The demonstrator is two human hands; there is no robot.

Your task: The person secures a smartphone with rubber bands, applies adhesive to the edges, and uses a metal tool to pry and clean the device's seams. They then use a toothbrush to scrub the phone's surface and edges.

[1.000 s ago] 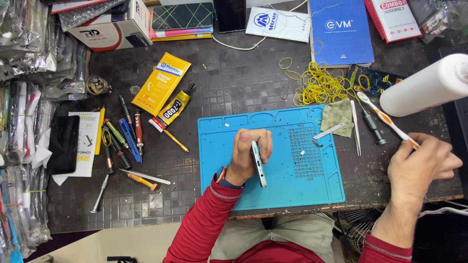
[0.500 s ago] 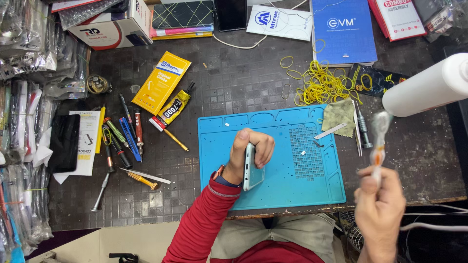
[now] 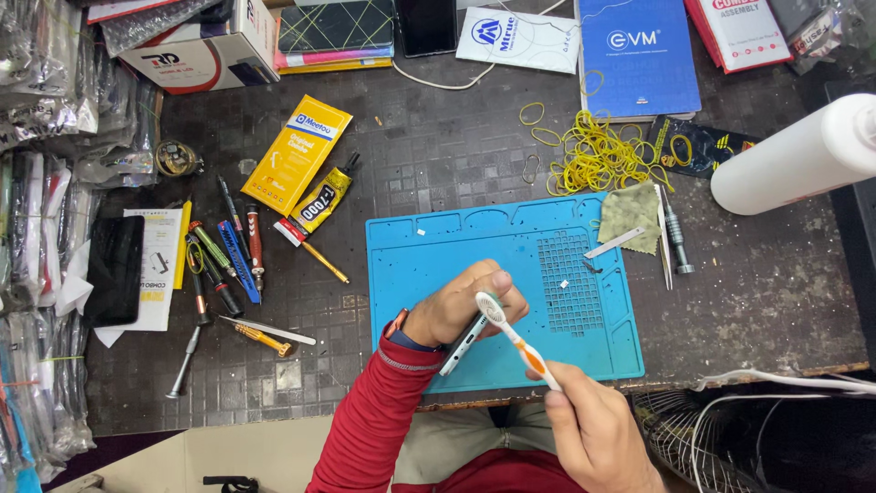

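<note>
The person is at the brushing step: the left hand (image 3: 456, 306) holds a slim phone (image 3: 465, 342) on edge above the blue silicone mat (image 3: 420, 265), and the right hand (image 3: 598, 429) brings a white-and-orange toothbrush (image 3: 516, 340) to it, the bristle head meeting the phone's upper end just beside the left fingers. The left grip is closed around the phone, fingers curled over its top half with the thumb side hidden; the right grip is closed on the lower handle of the toothbrush, pinched between thumb and fingers. The phone sits over the near middle of the mat, lifted clear of it as far as the view shows, near the front edge of the dark tiled worktop (image 3: 438, 155). Its long axis runs on a diagonal, the lower end toward the person's left and body, the upper end up and to the right into the palm; only a narrow side face shows, so which way the screen faces cannot be told. The toothbrush lies on the opposite diagonal, head up-left, handle down-right, so the two cross near the brush head. The next move, by the look of it, calls for short, light strokes along the phone's edge, with the left hand keeping the body steady and turning it a little to expose the seam. Pressing too hard could slip the phone out of the left fingers onto the mat.
</note>
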